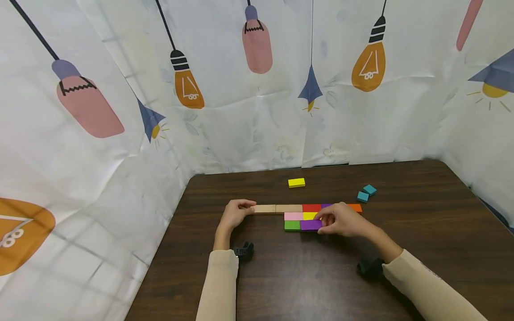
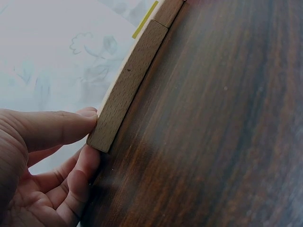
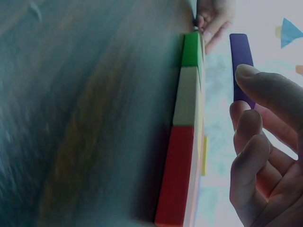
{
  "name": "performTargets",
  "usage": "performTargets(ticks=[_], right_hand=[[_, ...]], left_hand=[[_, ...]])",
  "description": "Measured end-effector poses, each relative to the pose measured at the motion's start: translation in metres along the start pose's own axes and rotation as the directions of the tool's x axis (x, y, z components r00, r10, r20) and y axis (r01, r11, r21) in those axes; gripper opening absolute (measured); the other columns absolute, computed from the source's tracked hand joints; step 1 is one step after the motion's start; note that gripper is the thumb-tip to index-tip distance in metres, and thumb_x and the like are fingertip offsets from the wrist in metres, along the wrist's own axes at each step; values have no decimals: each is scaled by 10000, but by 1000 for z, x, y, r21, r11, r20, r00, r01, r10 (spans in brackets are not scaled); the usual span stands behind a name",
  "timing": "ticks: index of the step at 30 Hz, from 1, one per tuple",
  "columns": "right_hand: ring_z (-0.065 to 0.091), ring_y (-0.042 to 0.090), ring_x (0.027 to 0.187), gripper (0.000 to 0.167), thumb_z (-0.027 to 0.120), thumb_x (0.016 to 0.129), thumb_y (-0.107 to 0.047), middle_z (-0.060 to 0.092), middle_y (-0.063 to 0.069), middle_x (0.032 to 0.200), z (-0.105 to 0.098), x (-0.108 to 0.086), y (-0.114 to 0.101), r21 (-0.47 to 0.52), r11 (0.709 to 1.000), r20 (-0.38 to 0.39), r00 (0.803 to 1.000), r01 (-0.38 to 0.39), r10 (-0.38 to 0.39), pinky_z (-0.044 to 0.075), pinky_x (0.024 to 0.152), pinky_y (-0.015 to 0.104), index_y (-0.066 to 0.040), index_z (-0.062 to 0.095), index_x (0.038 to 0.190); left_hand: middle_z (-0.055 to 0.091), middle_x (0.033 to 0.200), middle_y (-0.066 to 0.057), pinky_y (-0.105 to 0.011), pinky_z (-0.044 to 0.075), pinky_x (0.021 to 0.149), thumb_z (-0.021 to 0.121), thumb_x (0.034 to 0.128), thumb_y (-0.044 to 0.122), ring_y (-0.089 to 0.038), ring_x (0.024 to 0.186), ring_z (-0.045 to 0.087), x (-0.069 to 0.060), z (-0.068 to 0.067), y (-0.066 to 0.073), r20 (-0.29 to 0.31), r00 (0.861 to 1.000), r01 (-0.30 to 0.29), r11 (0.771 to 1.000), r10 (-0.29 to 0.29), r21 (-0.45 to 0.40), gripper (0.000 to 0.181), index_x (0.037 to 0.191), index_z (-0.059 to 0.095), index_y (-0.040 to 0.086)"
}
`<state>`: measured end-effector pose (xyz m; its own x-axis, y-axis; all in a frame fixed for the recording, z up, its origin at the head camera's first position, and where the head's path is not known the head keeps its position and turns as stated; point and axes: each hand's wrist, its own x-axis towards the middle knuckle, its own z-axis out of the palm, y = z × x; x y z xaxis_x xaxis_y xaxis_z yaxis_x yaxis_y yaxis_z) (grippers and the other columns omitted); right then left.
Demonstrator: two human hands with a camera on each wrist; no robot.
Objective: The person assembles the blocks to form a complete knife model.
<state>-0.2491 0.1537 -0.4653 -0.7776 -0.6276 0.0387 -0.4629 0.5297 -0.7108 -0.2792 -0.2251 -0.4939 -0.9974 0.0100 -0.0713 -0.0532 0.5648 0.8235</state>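
Note:
My left hand (image 1: 234, 214) pinches the left end of a plain wooden block (image 2: 130, 87) between thumb and fingers. That block heads a back row continuing with another plain block (image 1: 289, 208), a red block (image 1: 311, 207), a mostly covered purple one and an orange block (image 1: 355, 207). My right hand (image 1: 343, 220) holds a purple block (image 3: 240, 52) between thumb and fingers, raised above the rows in the right wrist view. Pink (image 1: 293, 216) and yellow (image 1: 309, 216) blocks lie in the middle row. The front row shows green (image 3: 191, 49), pale (image 3: 187, 97) and red (image 3: 176, 175) blocks.
Behind the rows lies a loose yellow block (image 1: 296, 183). Two teal blocks (image 1: 363, 196) lie at the back right. The dark wooden table (image 1: 281, 276) meets a patterned curtain (image 1: 257, 133) at its back and sides.

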Motion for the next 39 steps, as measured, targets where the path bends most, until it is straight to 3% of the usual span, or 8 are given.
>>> performTargets(ticks=[13, 29, 39], right_hand=[[549, 64, 638, 281, 862, 840, -253, 632, -91, 739, 17, 5, -10, 13, 1000, 68, 998, -10, 9, 483, 597, 216, -141, 780, 1084], [532, 26, 623, 237, 888, 803, -214, 606, -114, 695, 35, 14, -22, -53, 998, 59, 998, 27, -24, 468, 611, 221, -130, 766, 988], [526, 29, 625, 249, 881, 812, -212, 596, -118, 692, 41, 18, -26, -80, 997, 63, 998, -6, 11, 460, 619, 215, -105, 759, 1001]], left_hand=[[738, 1041, -49, -334, 501, 760, 742, 952, 187, -204, 858, 608, 0, 0, 0, -8, 1000, 1, 1000, -1, 2, 176, 1117, 804, 198], [739, 1037, -40, -333, 510, 767, 746, 950, 198, -193, 862, 617, 2, 0, -1, -9, 1000, -2, 1000, 2, 8, 176, 1116, 804, 200], [729, 1014, -47, -318, 495, 748, 742, 953, 197, -204, 849, 610, 2, 0, -2, -3, 1000, -2, 1000, 2, 11, 174, 1116, 804, 203]])
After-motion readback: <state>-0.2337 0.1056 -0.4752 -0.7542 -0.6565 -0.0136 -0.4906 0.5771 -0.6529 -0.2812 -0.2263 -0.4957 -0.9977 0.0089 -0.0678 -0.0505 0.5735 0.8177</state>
